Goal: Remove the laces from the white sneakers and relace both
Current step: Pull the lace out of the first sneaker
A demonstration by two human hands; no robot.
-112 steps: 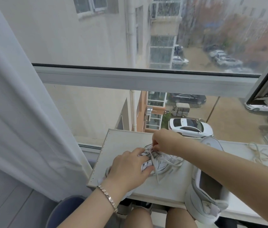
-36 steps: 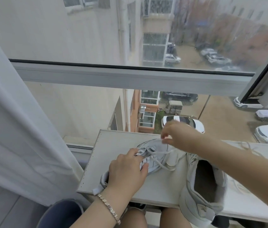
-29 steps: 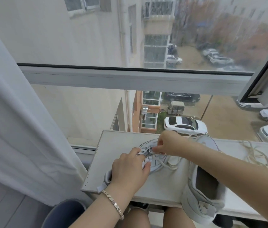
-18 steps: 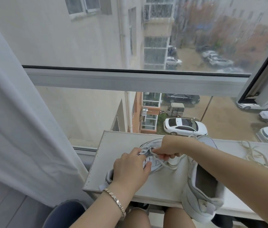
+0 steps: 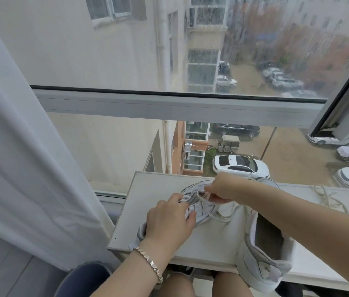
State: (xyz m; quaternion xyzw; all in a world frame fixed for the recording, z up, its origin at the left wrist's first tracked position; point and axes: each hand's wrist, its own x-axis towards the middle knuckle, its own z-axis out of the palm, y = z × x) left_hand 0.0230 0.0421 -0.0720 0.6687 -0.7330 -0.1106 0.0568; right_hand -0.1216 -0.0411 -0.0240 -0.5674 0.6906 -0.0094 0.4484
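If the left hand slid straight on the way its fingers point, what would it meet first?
Probably the right hand, pinching the lace just ahead of the left hand over the sneaker; depth is unclear.

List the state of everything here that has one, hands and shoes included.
Left hand: grips first sneaker on the table.
Right hand: pinches its lace.
Lace: partly threaded, slack trailing.
Second sneaker: no lace visible, overhanging table edge.
Spare lace: loose on table.

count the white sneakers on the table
2. The first sneaker lies left on the table, held by the left hand while the right hand pinches its lace. The second sneaker overhangs the near edge at right.
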